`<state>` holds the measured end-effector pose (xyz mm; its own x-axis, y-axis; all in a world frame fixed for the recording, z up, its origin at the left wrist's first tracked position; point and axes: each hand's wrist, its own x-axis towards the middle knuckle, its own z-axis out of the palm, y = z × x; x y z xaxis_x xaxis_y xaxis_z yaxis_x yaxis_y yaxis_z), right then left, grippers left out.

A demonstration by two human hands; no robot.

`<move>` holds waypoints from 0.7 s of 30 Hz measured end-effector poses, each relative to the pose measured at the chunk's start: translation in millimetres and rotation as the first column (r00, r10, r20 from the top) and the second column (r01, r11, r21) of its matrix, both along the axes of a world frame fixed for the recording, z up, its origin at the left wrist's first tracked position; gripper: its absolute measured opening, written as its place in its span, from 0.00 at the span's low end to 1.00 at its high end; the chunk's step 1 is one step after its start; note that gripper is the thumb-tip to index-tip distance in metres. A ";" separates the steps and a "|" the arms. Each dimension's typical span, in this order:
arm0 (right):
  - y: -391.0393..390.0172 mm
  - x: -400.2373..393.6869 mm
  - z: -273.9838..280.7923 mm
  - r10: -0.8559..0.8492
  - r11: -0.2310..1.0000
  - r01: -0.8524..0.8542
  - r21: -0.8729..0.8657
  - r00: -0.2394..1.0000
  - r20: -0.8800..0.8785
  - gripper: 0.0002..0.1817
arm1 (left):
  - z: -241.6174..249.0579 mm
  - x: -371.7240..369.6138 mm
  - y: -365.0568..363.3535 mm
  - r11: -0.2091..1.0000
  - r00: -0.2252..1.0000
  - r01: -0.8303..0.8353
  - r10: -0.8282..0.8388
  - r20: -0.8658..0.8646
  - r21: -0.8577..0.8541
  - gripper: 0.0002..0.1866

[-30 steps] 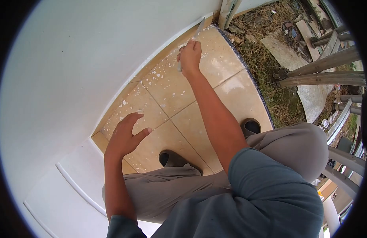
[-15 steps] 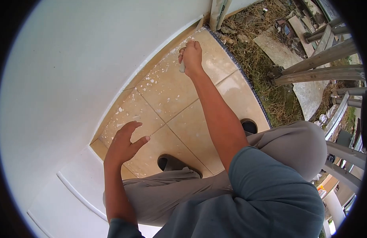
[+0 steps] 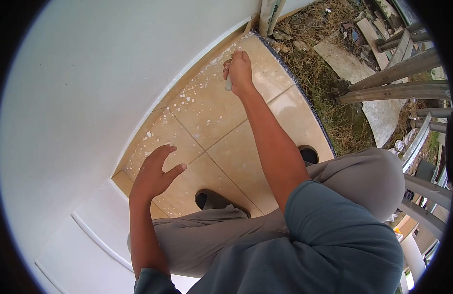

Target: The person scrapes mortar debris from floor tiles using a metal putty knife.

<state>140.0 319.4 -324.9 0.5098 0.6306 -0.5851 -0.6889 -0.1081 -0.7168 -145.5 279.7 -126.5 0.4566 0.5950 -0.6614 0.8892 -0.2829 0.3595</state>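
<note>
Right hand (image 3: 239,70), upper middle of frame: fist wrapped around a tool, pale handle (image 3: 229,85) poking out below the fingers. Working end hard to make out past the knuckles; can't tell if it touches anything. Left hand (image 3: 154,171), lower left of centre: thumb and fingers spread apart, nothing visible in the grip, hanging over or near the floor; contact can't be told. So tool is in the right fist, up and to the right of the left hand, well apart from it.

Risks, my guess: a loose grip or bad angle could let the tool skid and gouge the brown skirting (image 3: 189,78) or nick the white wall (image 3: 89,98) just beyond. Pushing too hard could scratch the tiled floor (image 3: 231,152). White specks (image 3: 187,98) by the skirting could smear or scatter if a hand or shoe (image 3: 214,202) drags over them. Overreaching from the crouch could cost balance near the dark floor edge (image 3: 295,81), upper right, with grassy ground (image 3: 344,122) outside.
</note>
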 end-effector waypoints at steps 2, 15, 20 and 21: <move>2.8 -9.3 0.4 -0.034 0.999 0.033 0.007 0.999 0.029 0.13 | -0.8 3.1 2.8 0.999 1.000 -0.026 0.026 -0.005 -0.024 0.31; -8.5 -62.5 -6.2 0.049 0.999 -0.048 -0.024 0.998 0.044 0.16 | 5.1 12.1 8.3 0.998 0.998 -0.063 0.063 -0.018 -0.026 0.31; 1.2 -59.8 -12.3 0.037 0.999 -0.038 0.023 0.997 0.071 0.16 | 3.1 2.2 0.1 0.999 0.999 -0.027 0.028 0.025 -0.029 0.31; -0.8 -76.8 -13.3 0.063 0.997 -0.066 0.036 0.994 0.084 0.16 | 1.0 -2.7 -2.0 0.999 1.000 -0.021 0.022 0.014 -0.033 0.31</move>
<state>63.2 318.6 -338.2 0.5133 0.6847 -0.5174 -0.6195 -0.1215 -0.7755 -148.2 277.7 -125.5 0.4538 0.5831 -0.6738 0.8896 -0.2518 0.3812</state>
